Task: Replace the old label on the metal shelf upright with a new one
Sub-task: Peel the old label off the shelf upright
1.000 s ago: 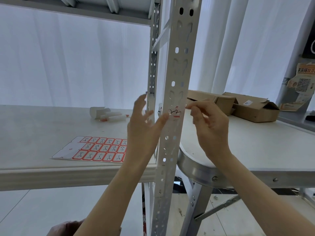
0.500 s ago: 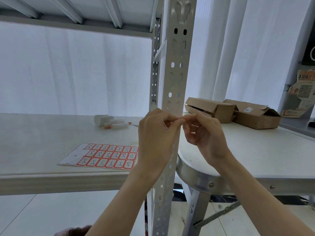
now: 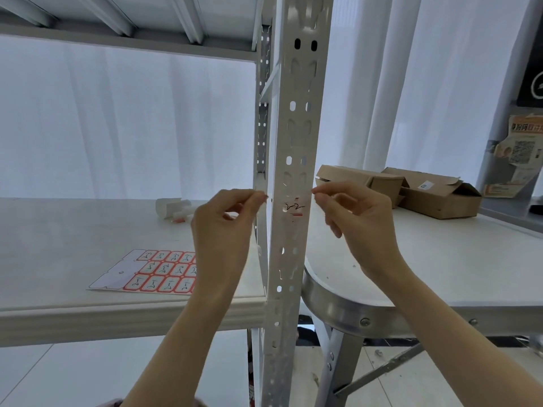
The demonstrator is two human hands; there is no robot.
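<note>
Left hand (image 3: 223, 227), right hand (image 3: 361, 218) now apart

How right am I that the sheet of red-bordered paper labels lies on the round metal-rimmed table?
Wrong surface: in the head view, the sheet of red-bordered paper labels lies on the white shelf board, left of the perforated white metal upright, not on the round metal-rimmed table.

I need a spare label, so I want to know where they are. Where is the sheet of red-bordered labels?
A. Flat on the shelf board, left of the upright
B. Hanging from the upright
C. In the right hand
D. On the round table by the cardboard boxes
A: the label sheet lies flat on the shelf board, left of the upright.
</note>
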